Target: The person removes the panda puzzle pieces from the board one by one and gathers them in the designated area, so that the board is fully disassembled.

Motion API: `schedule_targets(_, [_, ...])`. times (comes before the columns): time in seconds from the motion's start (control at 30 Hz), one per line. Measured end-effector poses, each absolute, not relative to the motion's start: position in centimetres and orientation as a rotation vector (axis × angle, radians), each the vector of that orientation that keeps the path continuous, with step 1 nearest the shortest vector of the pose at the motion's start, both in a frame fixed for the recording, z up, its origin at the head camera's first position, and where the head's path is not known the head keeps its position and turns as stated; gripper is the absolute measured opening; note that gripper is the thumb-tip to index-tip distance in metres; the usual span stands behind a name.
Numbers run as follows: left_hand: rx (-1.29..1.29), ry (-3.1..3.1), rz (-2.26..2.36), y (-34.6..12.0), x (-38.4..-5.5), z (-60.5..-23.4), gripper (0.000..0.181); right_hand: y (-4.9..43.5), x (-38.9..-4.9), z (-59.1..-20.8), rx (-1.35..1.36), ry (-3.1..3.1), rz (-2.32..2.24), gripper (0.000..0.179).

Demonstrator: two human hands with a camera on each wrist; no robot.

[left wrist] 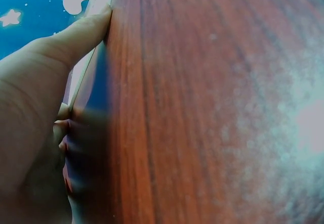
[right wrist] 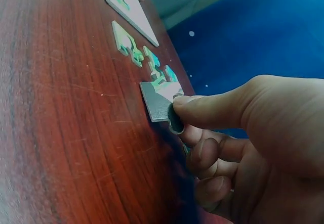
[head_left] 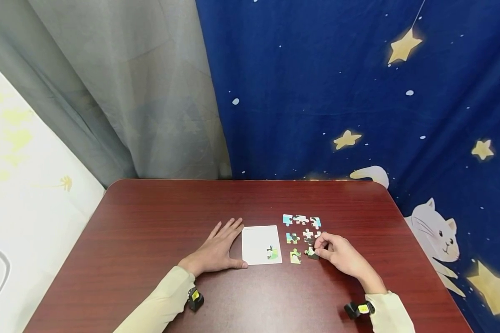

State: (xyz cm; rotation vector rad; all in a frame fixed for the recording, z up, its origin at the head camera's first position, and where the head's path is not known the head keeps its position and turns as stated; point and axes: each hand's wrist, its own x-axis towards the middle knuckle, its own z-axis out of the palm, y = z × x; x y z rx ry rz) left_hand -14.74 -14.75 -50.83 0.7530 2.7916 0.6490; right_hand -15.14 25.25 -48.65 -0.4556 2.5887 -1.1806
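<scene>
A white square puzzle board (head_left: 256, 245) lies on the table, with one green-and-white puzzle piece (head_left: 272, 252) in its near right corner. My left hand (head_left: 218, 249) rests at the board's left edge, fingers spread and thumb at the near left corner. In the left wrist view the thumb (left wrist: 83, 34) touches the board's edge. My right hand (head_left: 337, 254) pinches a dark puzzle piece (right wrist: 159, 102) with a green and white end between thumb and fingers. That piece is tilted up in the right wrist view, and the fingers hide part of it.
Several loose puzzle pieces lie right of the board, among them a blue piece (head_left: 287, 219), a yellow-green piece (head_left: 295, 256) and a blue-green piece (head_left: 291, 238). The red-brown table (head_left: 171, 203) ends at a grey curtain (head_left: 171, 115) and a blue starry curtain (head_left: 300, 115).
</scene>
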Motion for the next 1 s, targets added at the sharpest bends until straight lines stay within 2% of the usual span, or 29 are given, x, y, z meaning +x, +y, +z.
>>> schedule_targets(0.77, [0.753,2.787,0.644,-14.68,-14.78,-50.84,0.115,25.00,-15.52,-49.06,-0.444,2.635,-1.122,0.004])
schedule_targets(1.0, [0.753,2.787,0.648,-14.74,-14.75,-50.86,0.116,24.57,-15.52,-48.95,-0.408,2.696,-1.129,0.007])
